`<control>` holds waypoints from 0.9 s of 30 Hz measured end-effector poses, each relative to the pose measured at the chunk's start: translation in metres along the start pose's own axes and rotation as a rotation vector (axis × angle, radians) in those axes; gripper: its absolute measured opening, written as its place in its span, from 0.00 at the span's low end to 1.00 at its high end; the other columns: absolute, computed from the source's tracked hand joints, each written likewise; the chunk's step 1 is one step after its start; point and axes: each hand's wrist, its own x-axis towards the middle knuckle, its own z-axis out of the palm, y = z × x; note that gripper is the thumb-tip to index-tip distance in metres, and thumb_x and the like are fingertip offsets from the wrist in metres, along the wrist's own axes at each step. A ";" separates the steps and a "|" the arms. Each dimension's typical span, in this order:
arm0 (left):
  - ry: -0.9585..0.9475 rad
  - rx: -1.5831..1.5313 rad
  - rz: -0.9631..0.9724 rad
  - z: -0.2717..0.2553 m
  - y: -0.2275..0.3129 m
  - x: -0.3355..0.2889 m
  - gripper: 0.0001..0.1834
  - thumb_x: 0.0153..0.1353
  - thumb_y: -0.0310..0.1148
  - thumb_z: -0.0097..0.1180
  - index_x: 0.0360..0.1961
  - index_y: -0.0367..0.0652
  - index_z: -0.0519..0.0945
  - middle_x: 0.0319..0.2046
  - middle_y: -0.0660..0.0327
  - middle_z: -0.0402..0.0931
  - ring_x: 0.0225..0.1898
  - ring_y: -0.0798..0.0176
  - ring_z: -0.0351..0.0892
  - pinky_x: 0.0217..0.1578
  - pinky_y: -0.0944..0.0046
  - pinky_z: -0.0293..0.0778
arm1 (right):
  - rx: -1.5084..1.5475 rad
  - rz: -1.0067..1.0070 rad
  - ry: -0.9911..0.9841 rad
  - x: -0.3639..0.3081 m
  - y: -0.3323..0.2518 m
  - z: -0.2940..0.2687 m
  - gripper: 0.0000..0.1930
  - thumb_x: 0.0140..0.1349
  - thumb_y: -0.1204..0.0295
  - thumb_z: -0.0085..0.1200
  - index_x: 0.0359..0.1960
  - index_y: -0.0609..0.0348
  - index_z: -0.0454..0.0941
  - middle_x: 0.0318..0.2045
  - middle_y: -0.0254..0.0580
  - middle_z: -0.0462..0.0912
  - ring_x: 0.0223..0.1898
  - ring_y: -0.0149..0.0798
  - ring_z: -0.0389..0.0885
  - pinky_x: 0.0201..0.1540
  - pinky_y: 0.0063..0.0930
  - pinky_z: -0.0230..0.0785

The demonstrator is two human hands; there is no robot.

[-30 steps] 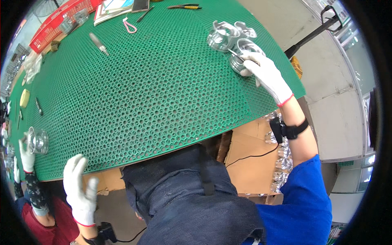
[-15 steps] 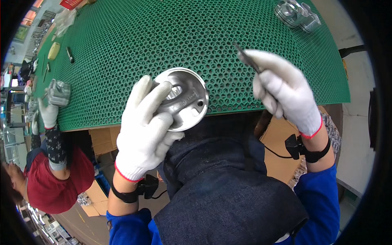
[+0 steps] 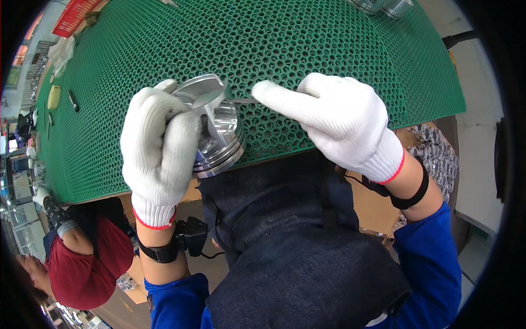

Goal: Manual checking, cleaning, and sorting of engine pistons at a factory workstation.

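Note:
My left hand (image 3: 159, 142), in a white knit glove, grips a shiny metal piston (image 3: 226, 145) just above the table's near edge. The piston is tilted on its side, with ring grooves and a skirt showing. My gloved right hand (image 3: 339, 118) is closed around a slim dark hand tool (image 3: 244, 101), its index finger stretched along it. The tool's thin shank reaches the piston's upper side; its handle is hidden in the glove. Whether the tip touches the metal I cannot tell.
Green honeycomb matting (image 3: 285, 49) covers the table. More pistons (image 3: 397, 7) stand at the far right. A red basket (image 3: 74, 16), a clear plastic bag (image 3: 61, 53) and a yellow object (image 3: 54, 97) lie far left. A co-worker in red (image 3: 82, 263) sits left; metal parts (image 3: 435, 156) lie right, below the table.
My right hand has come left with the tool, up to the piston. My left hand has turned the piston from its open underside onto its side. The co-worker's hand has left a piston-like part.

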 end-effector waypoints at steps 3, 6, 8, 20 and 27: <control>-0.004 0.085 0.052 0.013 0.023 -0.016 0.05 0.47 0.17 0.55 0.26 0.37 0.75 0.25 0.57 0.72 0.31 0.54 0.75 0.54 0.48 0.73 | 0.025 0.060 -0.050 -0.023 -0.002 -0.002 0.27 0.48 0.79 0.58 0.54 0.43 0.82 0.19 0.34 0.70 0.17 0.38 0.72 0.18 0.30 0.66; -0.066 0.183 0.173 0.009 0.041 -0.022 0.08 0.44 0.25 0.63 0.27 0.42 0.77 0.24 0.61 0.71 0.30 0.56 0.73 0.54 0.42 0.71 | 0.116 0.106 -0.161 -0.024 -0.006 -0.015 0.26 0.49 0.77 0.59 0.53 0.43 0.82 0.18 0.34 0.68 0.16 0.37 0.72 0.17 0.30 0.65; -0.141 0.297 0.184 0.012 0.053 -0.038 0.11 0.44 0.33 0.67 0.27 0.44 0.78 0.25 0.63 0.71 0.32 0.57 0.73 0.56 0.42 0.70 | 0.155 0.124 -0.225 -0.034 -0.010 -0.015 0.25 0.50 0.77 0.59 0.53 0.43 0.82 0.17 0.34 0.68 0.16 0.37 0.73 0.18 0.30 0.66; -0.113 0.294 0.197 -0.012 0.035 -0.040 0.16 0.48 0.44 0.69 0.31 0.46 0.78 0.28 0.63 0.69 0.37 0.56 0.72 0.58 0.41 0.66 | 1.370 1.117 -0.777 -0.010 -0.017 -0.020 0.21 0.67 0.69 0.44 0.61 0.56 0.75 0.19 0.29 0.76 0.15 0.18 0.68 0.16 0.13 0.61; -0.162 0.335 0.214 -0.018 0.057 -0.038 0.12 0.54 0.36 0.64 0.33 0.41 0.78 0.30 0.60 0.73 0.34 0.58 0.74 0.58 0.39 0.66 | 1.397 1.101 -0.649 -0.018 -0.015 -0.022 0.20 0.67 0.71 0.44 0.58 0.58 0.76 0.23 0.32 0.79 0.13 0.19 0.67 0.15 0.12 0.61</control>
